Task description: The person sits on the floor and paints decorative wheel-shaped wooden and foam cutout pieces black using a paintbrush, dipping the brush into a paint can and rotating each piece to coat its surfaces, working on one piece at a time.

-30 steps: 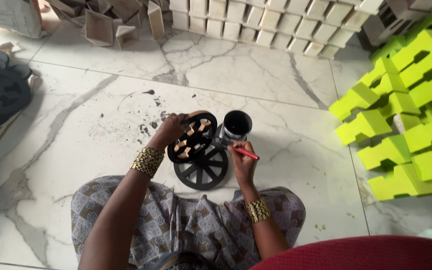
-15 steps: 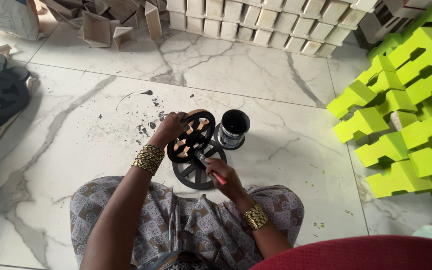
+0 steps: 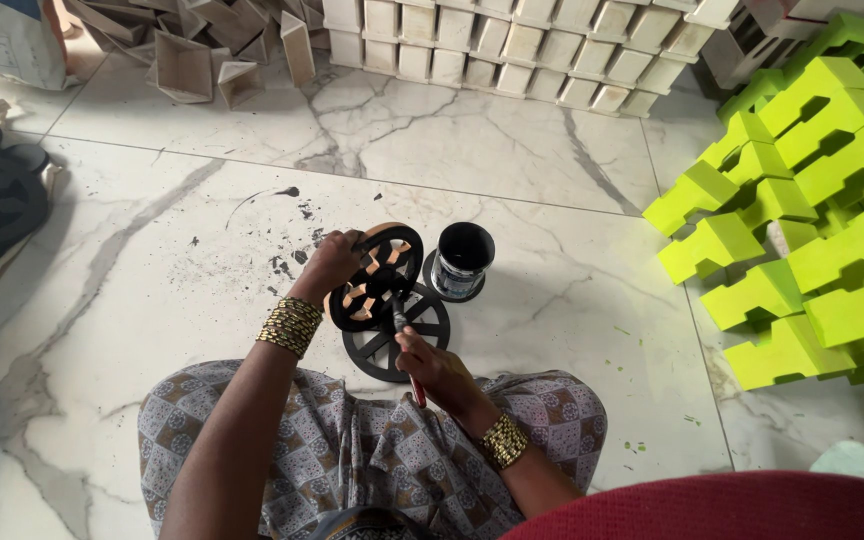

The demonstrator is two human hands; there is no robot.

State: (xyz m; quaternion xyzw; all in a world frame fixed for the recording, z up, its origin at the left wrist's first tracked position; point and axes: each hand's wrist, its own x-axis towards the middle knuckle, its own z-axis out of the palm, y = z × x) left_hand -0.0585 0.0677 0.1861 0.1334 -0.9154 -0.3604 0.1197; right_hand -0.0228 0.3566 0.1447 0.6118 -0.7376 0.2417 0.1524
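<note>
Gripping the rim of a tilted, partly painted wheel [image 3: 376, 277], the left hand [image 3: 330, 266] holds it up above a second black wheel [image 3: 396, 342] that lies flat on the marble floor [image 3: 152, 300]. Beside it, the right hand [image 3: 439, 368] is closed around a red-handled brush [image 3: 407, 345], its tip against the held wheel's hub. An open can of black paint [image 3: 463, 260] stands just beyond the wheels. Bright green blocks [image 3: 812, 200] are stacked on the right, well apart.
</note>
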